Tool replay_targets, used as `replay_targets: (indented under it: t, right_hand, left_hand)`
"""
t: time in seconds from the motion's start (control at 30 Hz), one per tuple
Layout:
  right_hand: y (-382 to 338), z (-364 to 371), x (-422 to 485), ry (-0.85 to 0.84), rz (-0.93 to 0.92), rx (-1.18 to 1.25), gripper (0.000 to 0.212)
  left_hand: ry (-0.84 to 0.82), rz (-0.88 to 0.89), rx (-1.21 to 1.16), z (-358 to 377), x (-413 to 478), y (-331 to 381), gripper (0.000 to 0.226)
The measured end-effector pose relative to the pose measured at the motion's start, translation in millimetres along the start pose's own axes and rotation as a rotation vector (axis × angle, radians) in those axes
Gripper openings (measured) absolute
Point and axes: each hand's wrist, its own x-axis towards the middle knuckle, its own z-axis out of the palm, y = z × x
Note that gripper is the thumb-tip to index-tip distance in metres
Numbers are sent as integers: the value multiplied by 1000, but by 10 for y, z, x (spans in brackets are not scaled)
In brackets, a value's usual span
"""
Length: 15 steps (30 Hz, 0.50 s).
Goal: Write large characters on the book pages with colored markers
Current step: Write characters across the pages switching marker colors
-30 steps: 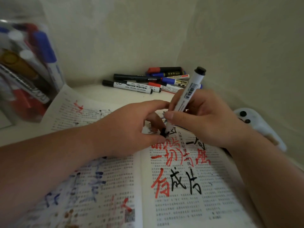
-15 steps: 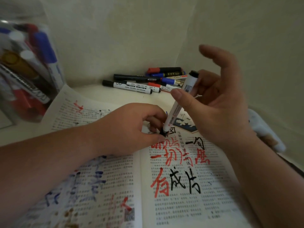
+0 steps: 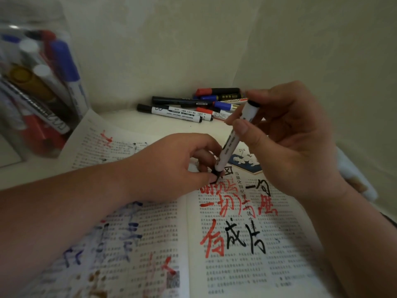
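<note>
We note that since the earlier frame the right hand (image 3: 296, 147) has drawn in: its fingers (image 3: 275, 91), then spread and raised, are now bent over the top of the marker (image 3: 231, 145). The thumb presses the white barrel against them, so this hand holds the marker. The marker's place is unchanged. It stands steeply tilted, black end cap uppermost, with its black lower end just above the right-hand page.

The left hand (image 3: 171, 166) has not shifted. Its fingers (image 3: 202, 147) are curled, and thumb and fingertips close on the marker's black lower end. We cannot tell whether that end is a cap or the nib.

Beneath both sets of fingers lies the open book (image 3: 236, 265). Large red and black characters cover the page below the right fingers, and blue and red marks cover the page under the left forearm.

Beyond the fingers, loose markers (image 3: 182, 114) lie on the tabletop (image 3: 129, 121) against the wall. Far to the left of the fingers stands a clear jar (image 3: 32, 93) of markers.
</note>
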Motion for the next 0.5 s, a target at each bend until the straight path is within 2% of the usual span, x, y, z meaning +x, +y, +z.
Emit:
replay_targets:
  t: [0.13,0.27,0.5]
  right_hand:
    - [-17,62,-15,44,24,20,34]
    - [-62,167,-10,13,48,-20,41]
    - [-53,196,-19,1,66,-24,40]
  left_hand:
    - [10,-7,-15,9,13,5,30]
    - [36,0,18,19,21,9,34]
    - [64,-8,119,-6,-4,70,15]
